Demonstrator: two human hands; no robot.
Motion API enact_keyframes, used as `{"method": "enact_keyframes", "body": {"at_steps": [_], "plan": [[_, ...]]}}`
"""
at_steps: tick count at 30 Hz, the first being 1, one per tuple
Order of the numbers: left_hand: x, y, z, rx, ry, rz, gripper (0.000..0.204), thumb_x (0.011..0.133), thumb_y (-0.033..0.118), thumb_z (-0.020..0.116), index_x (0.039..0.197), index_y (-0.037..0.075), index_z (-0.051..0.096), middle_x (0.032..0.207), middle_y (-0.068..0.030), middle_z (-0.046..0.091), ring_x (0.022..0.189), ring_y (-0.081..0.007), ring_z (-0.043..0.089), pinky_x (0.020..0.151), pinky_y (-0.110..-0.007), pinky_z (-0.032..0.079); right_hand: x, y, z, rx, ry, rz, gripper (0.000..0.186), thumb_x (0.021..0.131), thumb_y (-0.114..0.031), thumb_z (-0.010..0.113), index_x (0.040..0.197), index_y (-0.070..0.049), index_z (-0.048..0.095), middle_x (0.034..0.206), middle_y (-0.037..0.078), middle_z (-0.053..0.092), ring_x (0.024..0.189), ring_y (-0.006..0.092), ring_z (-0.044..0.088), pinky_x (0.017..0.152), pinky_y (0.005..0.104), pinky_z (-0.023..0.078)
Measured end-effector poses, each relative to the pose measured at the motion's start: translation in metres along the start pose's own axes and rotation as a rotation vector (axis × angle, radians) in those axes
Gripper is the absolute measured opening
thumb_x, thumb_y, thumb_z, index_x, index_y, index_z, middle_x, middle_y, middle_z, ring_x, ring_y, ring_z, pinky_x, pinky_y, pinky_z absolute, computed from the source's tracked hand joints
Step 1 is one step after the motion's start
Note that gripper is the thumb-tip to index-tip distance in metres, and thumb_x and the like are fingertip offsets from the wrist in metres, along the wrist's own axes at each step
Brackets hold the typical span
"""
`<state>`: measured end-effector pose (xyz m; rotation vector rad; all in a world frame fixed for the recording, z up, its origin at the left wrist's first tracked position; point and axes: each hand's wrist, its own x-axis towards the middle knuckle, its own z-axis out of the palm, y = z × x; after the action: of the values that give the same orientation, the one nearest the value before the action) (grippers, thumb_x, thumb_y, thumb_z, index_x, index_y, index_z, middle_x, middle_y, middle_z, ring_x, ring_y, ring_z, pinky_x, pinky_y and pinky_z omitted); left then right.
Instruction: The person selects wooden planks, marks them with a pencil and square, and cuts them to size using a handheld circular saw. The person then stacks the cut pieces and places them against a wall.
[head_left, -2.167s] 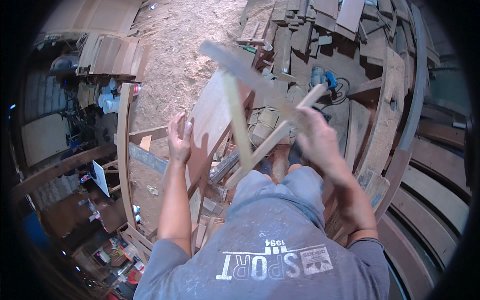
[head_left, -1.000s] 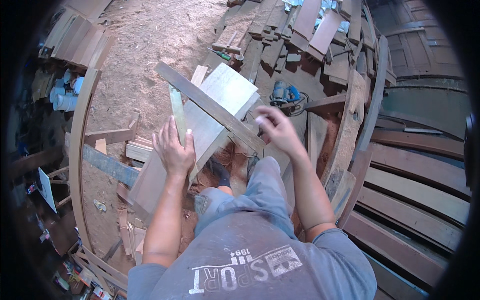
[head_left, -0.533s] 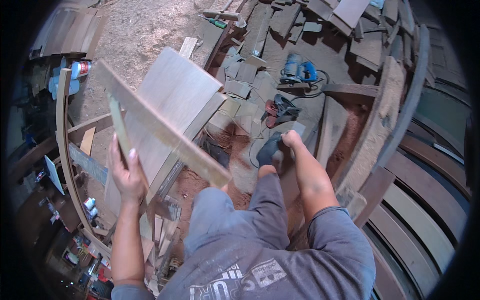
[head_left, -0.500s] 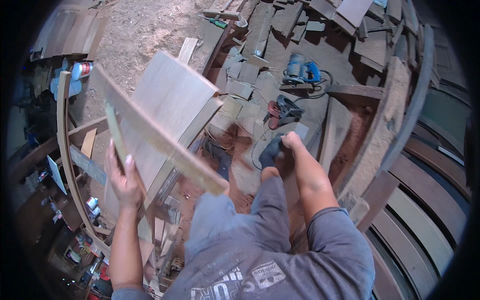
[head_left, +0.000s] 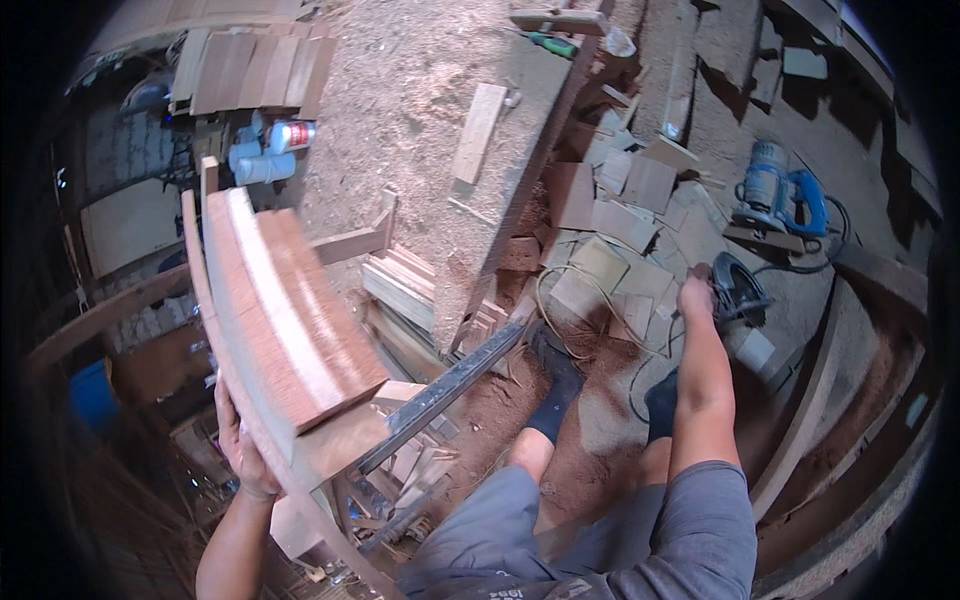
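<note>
At the left, my left hand is at the outer edge of a long curved wooden strip. Its fingers point up along the wood, and the strip partly hides them. Right beside the strip lies a thick curved wooden piece, reddish brown with a pale stripe, over a bench with a dark rail. Low on the right, my right hand is closed at the near end of a dark hand power tool with a round guard. The tool rests among wood scraps on the ground.
A blue router-like power tool with a cord stands beyond my right hand. Wood offcuts and a looped cord lie on the dusty ground. White tubs stand at the upper left, below stacked boards. A green-handled tool lies far ahead.
The view has turned left. My right hand has moved from beside my leg forward to the dark power tool. The curved wood by my left hand has come down to the bench.
</note>
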<state>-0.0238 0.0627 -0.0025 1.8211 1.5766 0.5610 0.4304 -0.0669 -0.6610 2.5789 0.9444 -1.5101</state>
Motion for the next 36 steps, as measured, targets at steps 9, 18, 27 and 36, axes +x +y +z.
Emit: {"method": "enact_keyframes", "body": {"at_steps": [9, 18, 27, 36], "plan": [[0.03, 0.015, 0.013, 0.375, -0.012, 0.15, 0.068, 0.103, 0.022, 0.059, 0.162, -0.008, 0.043, 0.162, -0.0246, 0.05, 0.153, -0.038, 0.045, 0.13, -0.047, 0.027, -0.145, 0.131, -0.083, 0.174, 0.08, 0.276, 0.072, 0.087, -0.04, 0.079, 0.148, -0.005, 0.064, 0.136, 0.032, 0.069, 0.129, 0.0453, 0.068, 0.112, 0.051, 0.051], [0.026, 0.01, 0.013, 0.471, 0.121, 0.316, 0.065, 0.1, 0.033, 0.067, 0.152, -0.005, 0.057, 0.149, -0.025, 0.061, 0.139, -0.0431, 0.055, 0.122, -0.055, 0.035, -0.418, -0.033, -0.185, 0.967, 0.437, 0.35, 0.037, 0.101, -0.039, 0.075, 0.121, -0.007, 0.071, 0.092, 0.018, 0.074, 0.069, 0.0241, 0.074, 0.055, 0.0421, 0.058], [0.032, 0.014, 0.035, 0.549, 0.027, 0.078, 0.073, 0.107, 0.05, 0.048, 0.169, 0.011, 0.04, 0.176, -0.0108, 0.039, 0.169, -0.0325, 0.02, 0.135, -0.064, -0.003, -0.612, -0.146, -0.273, 1.116, 0.528, -0.429, 0.031, 0.107, -0.026, 0.075, 0.128, -0.004, 0.074, 0.087, 0.002, 0.069, 0.062, 0.0079, 0.061, 0.052, 0.0251, 0.047], [0.023, 0.019, 0.034, 0.501, 0.142, 0.112, 0.067, 0.107, 0.047, 0.054, 0.165, 0.014, 0.048, 0.172, -0.012, 0.044, 0.164, -0.0367, 0.029, 0.134, -0.065, 0.005, -0.702, -0.207, -0.329, 0.722, 0.473, -0.799, 0.042, 0.107, -0.029, 0.075, 0.135, 0.001, 0.072, 0.109, 0.005, 0.076, 0.08, 0.0075, 0.066, 0.067, 0.0234, 0.052]]}}
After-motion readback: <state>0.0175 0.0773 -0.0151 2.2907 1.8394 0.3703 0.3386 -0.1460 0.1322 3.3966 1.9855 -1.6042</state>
